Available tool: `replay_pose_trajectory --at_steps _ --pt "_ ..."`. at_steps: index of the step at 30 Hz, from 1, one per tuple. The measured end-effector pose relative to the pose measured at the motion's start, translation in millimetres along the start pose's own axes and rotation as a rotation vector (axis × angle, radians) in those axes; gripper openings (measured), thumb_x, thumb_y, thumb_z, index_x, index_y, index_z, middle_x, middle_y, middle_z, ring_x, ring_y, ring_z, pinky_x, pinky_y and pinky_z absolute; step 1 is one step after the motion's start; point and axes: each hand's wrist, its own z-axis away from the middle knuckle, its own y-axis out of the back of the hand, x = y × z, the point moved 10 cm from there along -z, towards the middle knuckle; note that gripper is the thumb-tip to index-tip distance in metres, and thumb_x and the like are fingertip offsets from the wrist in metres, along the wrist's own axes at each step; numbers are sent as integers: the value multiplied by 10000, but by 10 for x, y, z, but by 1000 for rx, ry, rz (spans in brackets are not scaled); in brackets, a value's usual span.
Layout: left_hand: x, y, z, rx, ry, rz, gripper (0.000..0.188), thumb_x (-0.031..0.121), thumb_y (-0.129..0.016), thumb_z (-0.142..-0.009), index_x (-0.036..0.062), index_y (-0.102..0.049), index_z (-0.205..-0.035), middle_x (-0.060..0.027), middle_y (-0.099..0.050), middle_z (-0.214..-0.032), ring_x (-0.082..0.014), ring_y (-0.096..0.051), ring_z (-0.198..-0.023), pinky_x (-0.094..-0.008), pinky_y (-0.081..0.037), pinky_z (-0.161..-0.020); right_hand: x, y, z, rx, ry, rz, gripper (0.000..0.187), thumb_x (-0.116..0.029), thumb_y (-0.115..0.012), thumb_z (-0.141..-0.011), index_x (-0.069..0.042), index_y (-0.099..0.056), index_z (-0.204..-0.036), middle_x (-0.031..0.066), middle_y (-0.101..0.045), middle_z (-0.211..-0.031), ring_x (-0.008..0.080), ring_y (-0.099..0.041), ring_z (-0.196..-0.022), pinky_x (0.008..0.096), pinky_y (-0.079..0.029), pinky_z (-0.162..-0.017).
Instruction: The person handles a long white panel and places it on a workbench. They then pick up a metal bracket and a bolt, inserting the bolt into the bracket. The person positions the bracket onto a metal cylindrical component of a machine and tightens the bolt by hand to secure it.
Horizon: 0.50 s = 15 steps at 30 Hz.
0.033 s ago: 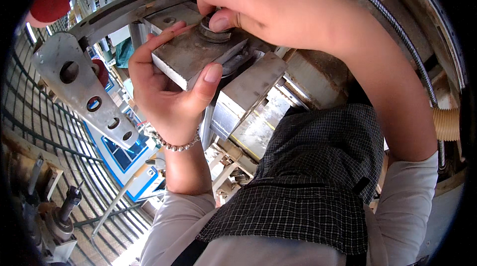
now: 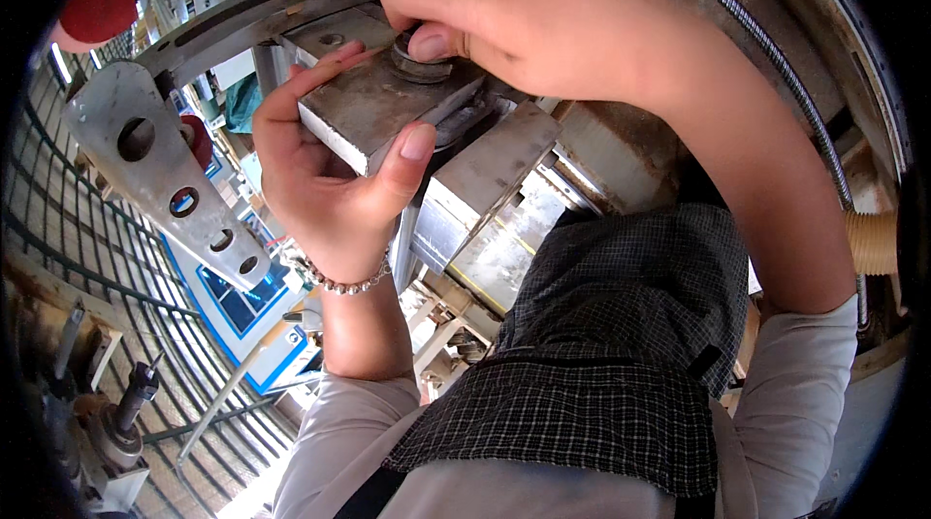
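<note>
A flat grey metal plate [image 2: 373, 102] with a rough pale edge sits at the upper middle. My left hand [image 2: 325, 189] is closed round its near left corner, fingers along the far side and thumb at the near edge. From above, my right hand [image 2: 485, 19] pinches a round metal nut [image 2: 424, 66] standing on the plate; its fingertips partly hide the nut's top. Right beside the plate is a thick metal block [image 2: 490, 175], with a dark gap between the two. A second plate with a hole [image 2: 335, 37] lies just beyond my left fingers.
At the left a grey metal arm [image 2: 179, 179] with several round holes slants downward. Spindle-like tools [image 2: 131, 407] stand at the lower left, near a dark wire grid [image 2: 58, 218]. A flexible metal conduit [image 2: 776, 58] curves down the right side, above a ribbed tan hose [image 2: 871, 241].
Almost nothing differs; my right hand and forearm have shifted very slightly, and the plate and nut stay in place.
</note>
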Motion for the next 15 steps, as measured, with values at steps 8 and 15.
replay_pose_trajectory --at_steps 8,15 --pt "-1 17 -13 -33 -21 -63 633 203 -866 -654 -20 -526 -1140 -138 -609 -1156 -201 -580 -1054 -315 -456 -939 -90 -54 19 192 -37 361 192 -193 -595 -896 -28 -549 -982 144 -596 -931 336 -592 -908 423 -475 -797" --pt "125 76 -38 -24 -108 -204 567 263 -864 -623 31 -600 -1068 -122 -661 -1058 -264 -631 -1005 -418 -369 -1069 -198 44 -33 212 227 285 202 -214 -555 -913 -16 -517 -908 171 -539 -896 391 -549 -887 460 -453 -756"
